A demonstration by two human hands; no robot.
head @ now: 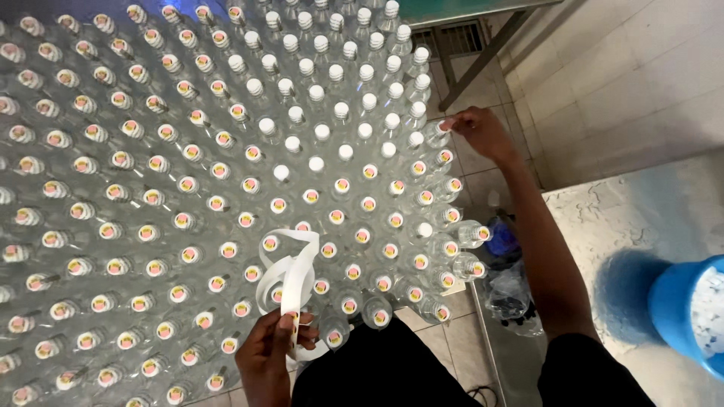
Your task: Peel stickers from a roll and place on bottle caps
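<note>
Left hand (pixel 270 354) pinching one sticker strip (pixel 290 275), right hand (pixel 479 132) fingertips gripping one bottle cap (pixel 440 128) (bottles uncountable)

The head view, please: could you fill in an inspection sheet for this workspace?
Surface: hidden under packed clear bottles.
Job's things: most caps carry round stickers; a block of plain white caps sits at upper right; white backing strip loops over the bottles.
Clutter: crumpled plastic bags on the floor.
Hands: left hand holds the strip; right hand touches an edge bottle's cap.
Cables: nothing seen.
Surroundings: tiled floor, blue container on a pale counter.
</note>
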